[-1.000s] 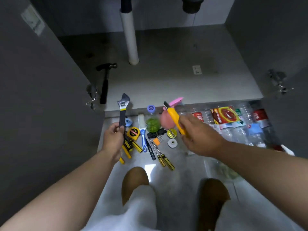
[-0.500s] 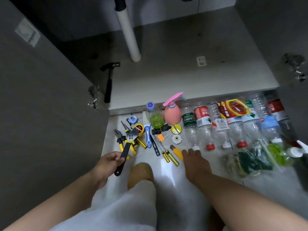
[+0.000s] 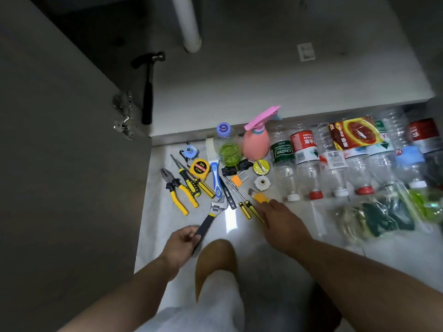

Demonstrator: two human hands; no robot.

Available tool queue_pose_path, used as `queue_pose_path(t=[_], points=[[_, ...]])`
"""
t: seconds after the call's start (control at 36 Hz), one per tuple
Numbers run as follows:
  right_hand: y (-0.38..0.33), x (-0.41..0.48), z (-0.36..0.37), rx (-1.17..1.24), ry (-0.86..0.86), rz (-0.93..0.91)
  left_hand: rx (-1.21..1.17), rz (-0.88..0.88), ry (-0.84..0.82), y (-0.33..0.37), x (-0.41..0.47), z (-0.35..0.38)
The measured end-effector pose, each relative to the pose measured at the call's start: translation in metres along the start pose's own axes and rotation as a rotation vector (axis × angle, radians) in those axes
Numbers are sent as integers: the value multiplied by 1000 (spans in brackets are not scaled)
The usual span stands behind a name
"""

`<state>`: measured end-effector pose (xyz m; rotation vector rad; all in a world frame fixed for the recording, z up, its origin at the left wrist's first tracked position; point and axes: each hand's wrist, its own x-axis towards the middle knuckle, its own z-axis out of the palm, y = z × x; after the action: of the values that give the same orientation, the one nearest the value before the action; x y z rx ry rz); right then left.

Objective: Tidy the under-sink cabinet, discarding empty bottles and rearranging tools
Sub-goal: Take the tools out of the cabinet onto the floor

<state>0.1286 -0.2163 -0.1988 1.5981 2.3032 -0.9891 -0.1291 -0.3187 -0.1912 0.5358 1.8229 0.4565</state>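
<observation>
Your left hand point(image 3: 182, 244) has carried the adjustable wrench point(image 3: 212, 215) rightward since half a second ago. Its head, which then hung over the pliers point(image 3: 177, 190) and tape measure point(image 3: 199, 167), now points up and to the right, close beside the two yellow-handled screwdrivers point(image 3: 247, 207). Your right hand point(image 3: 282, 219) stays at the same spot as before.

From the head view, your left forearm comes in from the lower left. The hand sits low above the pale floor point(image 3: 153, 224) with its fingers curled round the lower end of the wrench's black handle. The wrench slants away from you.

Your right forearm crosses in from the lower right with the back of the hand turned up. The fingers reach forward, fairly straight and not wrapped round anything. Their tips touch the near end of a short yellow-handled tool point(image 3: 260, 198) lying on the floor just right of the screwdrivers.

Beyond your hands, a row of empty bottles point(image 3: 309, 159) lies along the cabinet's front edge, caps toward you, right of a pink spray bottle point(image 3: 255, 144). Inside the cabinet, a black hammer point(image 3: 148, 92) lies on the cabinet floor point(image 3: 239, 80) by the left wall.
</observation>
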Motion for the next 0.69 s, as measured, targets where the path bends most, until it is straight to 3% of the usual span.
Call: queue_pose_path(t=[0.25, 0.42, 0.53, 0.69], points=[[-24, 10, -6, 27, 26, -81, 130, 46, 238, 4, 25, -12], [-50, 21, -34, 4, 81, -192, 334, 202, 349, 43, 28, -20], [-74, 34, -73, -43, 227, -354, 248, 417, 397, 102, 36, -23], [-108, 64, -155, -87, 456, -514, 319, 742, 546, 212, 59, -47]])
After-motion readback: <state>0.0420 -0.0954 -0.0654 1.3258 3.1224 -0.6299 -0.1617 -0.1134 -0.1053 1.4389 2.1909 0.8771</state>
